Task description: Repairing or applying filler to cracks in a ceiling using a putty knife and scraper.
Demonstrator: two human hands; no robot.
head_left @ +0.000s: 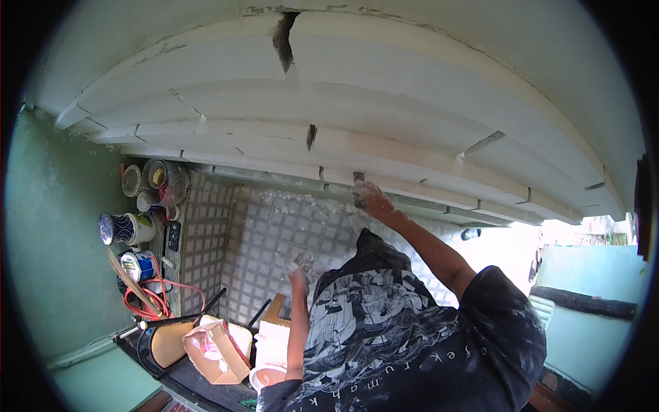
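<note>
My right hand (375, 199) is closed around a small putty knife (358, 178), its blade up against the lower ledge of a pale stepped moulding (384, 130). White powder or plaster coats the fingers. Dark gaps and grooves cut across the moulding's bands, the largest a wide crack (283, 41) near the top. Lower and to the left, my left hand (299, 268) hangs above the tiled floor, its fingers curled and smeared white. Whatever it may hold blends with the white coating and cannot be made out.
White crumbs litter the grey checked floor (268, 233). Along the green left wall (62, 226) stand several buckets and tubs, a paint can (137, 265) and a red hose (154, 305). A dark table (171, 378) behind carries an open cardboard box (218, 353).
</note>
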